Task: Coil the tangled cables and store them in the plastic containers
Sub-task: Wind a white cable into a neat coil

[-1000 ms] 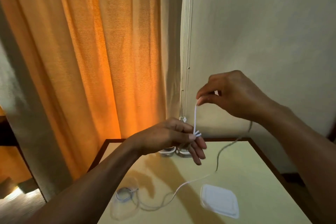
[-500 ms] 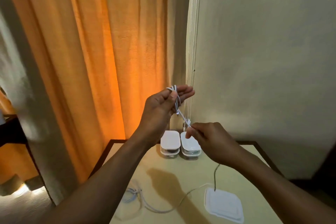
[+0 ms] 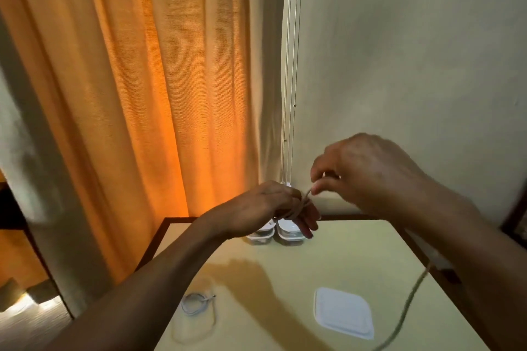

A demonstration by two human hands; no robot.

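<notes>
My left hand is held above the table with loops of a white cable wound round its fingers. My right hand pinches the same cable just right of those loops. The cable's free length hangs blurred below my right forearm toward the table's near edge. Two closed plastic containers stand side by side at the table's back, partly hidden by my left fingers. A white lid lies flat on the table, front right. A clear container at the front left holds a small coiled cable.
The yellow table has a dark wooden border. An orange curtain hangs behind it on the left. A pale wall rises behind on the right. Thin blind cords hang down in the corner above the containers.
My left hand dropped from its raised position to just above the closed containers. My right hand rose and moved right, drawing the cable round the left fingers. The loose cable left the table's middle.
</notes>
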